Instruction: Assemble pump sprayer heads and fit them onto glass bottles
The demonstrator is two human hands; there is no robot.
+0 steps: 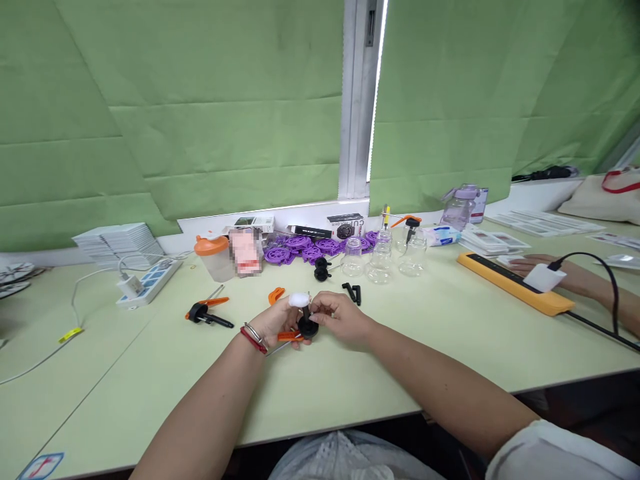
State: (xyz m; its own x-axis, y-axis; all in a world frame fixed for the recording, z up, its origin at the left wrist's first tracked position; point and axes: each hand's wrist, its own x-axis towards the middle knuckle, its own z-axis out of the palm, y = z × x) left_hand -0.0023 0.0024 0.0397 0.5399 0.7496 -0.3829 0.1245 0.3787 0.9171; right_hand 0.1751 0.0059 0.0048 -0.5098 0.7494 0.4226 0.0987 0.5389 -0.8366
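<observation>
My left hand [280, 323] is closed around a black pump head [308, 327] with a round cap, an upright stem and an orange lever [290, 337]. A white oval piece [299, 300] shows at the left thumb; whether it is worn or held I cannot tell. My right hand [343, 319] pinches at the stem from the right, its fingertips partly hidden. Beyond the hands lie a loose orange lever [275, 295] and black nozzle pieces [352, 293]. Farther left rests a similar black and orange pump head [203, 313].
Clear glass bottles [379, 265], black caps [321, 269] and purple plastic discs [300, 248] stand along the back. An orange-lidded cup [213, 257] is at back left. White and yellow power strips [515, 283] flank the workspace. Another person's hand [535, 265] rests at right.
</observation>
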